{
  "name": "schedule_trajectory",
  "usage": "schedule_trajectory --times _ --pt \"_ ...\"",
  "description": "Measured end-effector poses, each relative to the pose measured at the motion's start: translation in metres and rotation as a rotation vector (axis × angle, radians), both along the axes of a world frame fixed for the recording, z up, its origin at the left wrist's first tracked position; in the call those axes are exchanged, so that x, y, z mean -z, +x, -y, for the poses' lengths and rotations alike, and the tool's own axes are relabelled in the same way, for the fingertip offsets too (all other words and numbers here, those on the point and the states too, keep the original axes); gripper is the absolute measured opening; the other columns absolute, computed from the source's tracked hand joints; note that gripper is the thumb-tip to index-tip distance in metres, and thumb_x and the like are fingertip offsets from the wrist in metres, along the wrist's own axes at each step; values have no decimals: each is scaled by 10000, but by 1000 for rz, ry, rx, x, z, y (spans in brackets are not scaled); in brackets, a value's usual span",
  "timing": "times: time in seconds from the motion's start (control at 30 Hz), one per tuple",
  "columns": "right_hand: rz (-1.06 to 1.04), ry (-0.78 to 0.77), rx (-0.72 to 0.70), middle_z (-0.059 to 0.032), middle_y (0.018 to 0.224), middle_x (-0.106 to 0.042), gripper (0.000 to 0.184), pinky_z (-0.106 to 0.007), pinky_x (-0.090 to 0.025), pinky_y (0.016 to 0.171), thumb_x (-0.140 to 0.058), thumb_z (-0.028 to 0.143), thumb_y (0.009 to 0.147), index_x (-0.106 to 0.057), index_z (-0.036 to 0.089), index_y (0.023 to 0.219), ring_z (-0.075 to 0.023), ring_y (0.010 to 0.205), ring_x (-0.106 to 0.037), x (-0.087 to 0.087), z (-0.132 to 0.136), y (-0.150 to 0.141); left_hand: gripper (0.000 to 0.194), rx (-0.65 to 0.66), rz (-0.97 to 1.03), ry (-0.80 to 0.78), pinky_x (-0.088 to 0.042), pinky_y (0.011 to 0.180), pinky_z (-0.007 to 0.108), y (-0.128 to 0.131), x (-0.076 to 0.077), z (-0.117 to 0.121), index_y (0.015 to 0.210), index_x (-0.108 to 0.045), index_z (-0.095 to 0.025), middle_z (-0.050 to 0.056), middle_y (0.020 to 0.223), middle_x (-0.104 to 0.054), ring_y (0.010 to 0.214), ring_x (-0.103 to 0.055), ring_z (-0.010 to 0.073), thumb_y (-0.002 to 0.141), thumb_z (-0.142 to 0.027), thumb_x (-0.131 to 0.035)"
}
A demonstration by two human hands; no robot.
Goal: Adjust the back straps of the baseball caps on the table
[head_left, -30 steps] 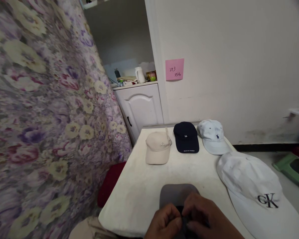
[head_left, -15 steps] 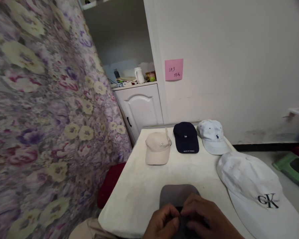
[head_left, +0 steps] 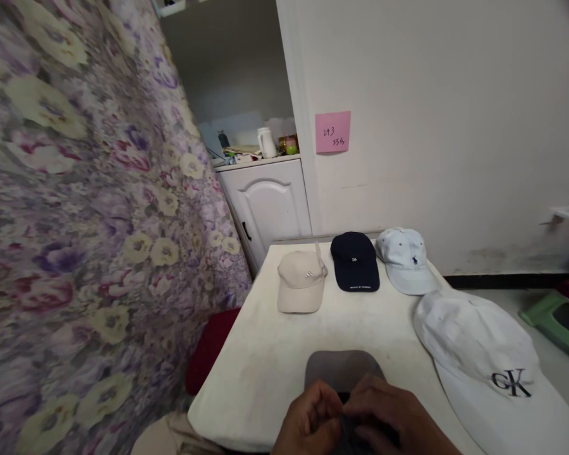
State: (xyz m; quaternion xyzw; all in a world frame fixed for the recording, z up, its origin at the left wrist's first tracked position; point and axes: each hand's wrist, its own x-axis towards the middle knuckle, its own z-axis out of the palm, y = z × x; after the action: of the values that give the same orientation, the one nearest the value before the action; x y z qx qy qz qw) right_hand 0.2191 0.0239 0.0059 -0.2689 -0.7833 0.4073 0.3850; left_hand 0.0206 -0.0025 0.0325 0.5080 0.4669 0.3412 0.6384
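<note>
A grey cap (head_left: 340, 370) lies at the near edge of the white table (head_left: 265, 360), its brim pointing away from me. My left hand (head_left: 308, 422) and my right hand (head_left: 389, 417) are both curled over the cap's dark back part, fingertips pinched together on it. A big white cap with black letters (head_left: 483, 360) lies just to the right of my right hand. At the far end of the table sit a beige cap (head_left: 299, 281), a navy cap (head_left: 354, 260) and a pale blue cap (head_left: 405, 259) in a row.
A floral curtain (head_left: 85, 227) hangs along the left. A white cabinet (head_left: 268, 202) with a jug and small items stands behind the table. A pink note (head_left: 332, 132) sticks to the wall. A green stool (head_left: 557, 319) and a red cushion (head_left: 208, 347) are on the floor.
My hands have shifted slightly on the back of the grey cap. The other caps have not moved.
</note>
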Motion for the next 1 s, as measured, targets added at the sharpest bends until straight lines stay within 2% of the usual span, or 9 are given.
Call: schedule_trajectory --times 0.1,0.2,0.37,0.5,0.63,0.83,1.0 --pt "-26 -49 15 -72 978 -727 404 -316 -548 713 -581 30 768 -725 251 1075 -203 833 -701 1 -2 -1 243 -17 19 16 -229 624 289 -1 1 -1 808 -497 -218 -63 721 -433 655 -310 123 752 -367 -680" --pt "-22 -156 28 -55 1056 -713 436 -293 -528 646 -667 40 700 -719 269 1067 -162 724 -656 5 -3 -2 251 -18 41 21 -222 616 287 -3 1 -2 804 -493 -225 -69 710 -434 644 -294 120 751 -369 -691" --pt "-33 -262 72 -34 924 -699 338 -317 -486 646 -659 89 698 -742 249 984 -180 715 -636 7 -1 -2 329 -20 71 7 -205 595 281 -4 3 -2 804 -491 -225 -79 688 -423 622 -279 112 752 -442 -734" --pt "-57 -316 53 -42 885 -700 299 -349 -487 717 -631 96 698 -780 237 916 -220 812 -670 -1 0 -2 347 2 47 4 -204 586 278 -2 0 -1 788 -493 -222 -81 671 -423 611 -285 108 743 -460 -742" --pt "-67 -336 47 -21 837 -699 239 -336 -471 739 -664 108 703 -797 250 841 -209 811 -666 -6 0 -2 349 3 15 1 -200 576 280 -1 -4 -1 779 -501 -220 -84 654 -420 597 -287 105 731 -464 -746" --pt "-27 -494 84 43 747 -640 226 -279 -385 611 -710 105 612 -689 227 802 -150 661 -561 -7 2 -4 402 11 -8 14 -242 612 288 0 -4 -4 792 -507 -217 -62 693 -439 641 -328 123 748 -554 -721" --pt "36 -496 113 46 758 -614 212 -284 -370 623 -643 106 619 -611 228 790 -143 659 -512 -13 5 -9 451 6 -76 47 -270 638 294 0 -2 -1 817 -507 -208 -51 718 -428 676 -338 140 778 -632 -657"
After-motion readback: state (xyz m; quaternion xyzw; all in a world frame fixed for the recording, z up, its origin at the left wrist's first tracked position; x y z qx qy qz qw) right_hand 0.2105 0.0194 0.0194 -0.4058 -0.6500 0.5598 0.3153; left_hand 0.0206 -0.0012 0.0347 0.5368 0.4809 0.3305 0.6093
